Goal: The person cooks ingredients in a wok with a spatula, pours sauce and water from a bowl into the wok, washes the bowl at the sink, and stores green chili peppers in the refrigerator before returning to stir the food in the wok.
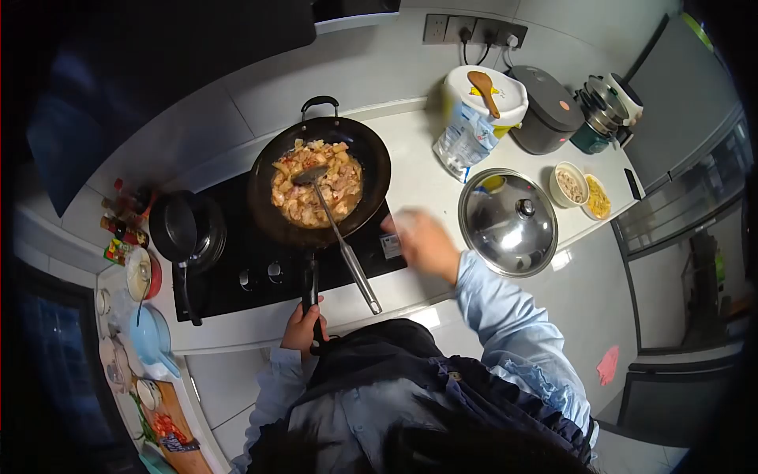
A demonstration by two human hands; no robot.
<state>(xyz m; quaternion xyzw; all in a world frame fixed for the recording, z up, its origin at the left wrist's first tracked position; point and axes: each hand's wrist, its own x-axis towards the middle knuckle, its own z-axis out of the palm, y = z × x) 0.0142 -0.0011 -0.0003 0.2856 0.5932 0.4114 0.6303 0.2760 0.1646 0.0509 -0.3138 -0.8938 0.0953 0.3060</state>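
A black wok (371, 150) sits on the stove with chunks of browned meat (339, 170) in a little sauce. My left hand (301, 327) is closed around the wok's long black handle (310, 284). A metal spatula (341, 241) rests in the wok, its head on the meat and its steel handle leaning over the near rim, with no hand on it. To the right of the wok, above the counter, my right hand (422, 243) is smeared by motion; whether its fingers hold anything does not show. A shiny domed lid (505, 225) lies just right of that hand.
Right side: a white bag (466, 142), a tub with a wooden rice paddle (483, 91), a rice cooker (545, 103), a small bowl (568, 186) and a yellow dish (598, 197). Left side: a small frying pan (174, 225), sauce bottles (122, 229), a blue strainer (150, 336) and a cutting board (178, 411).
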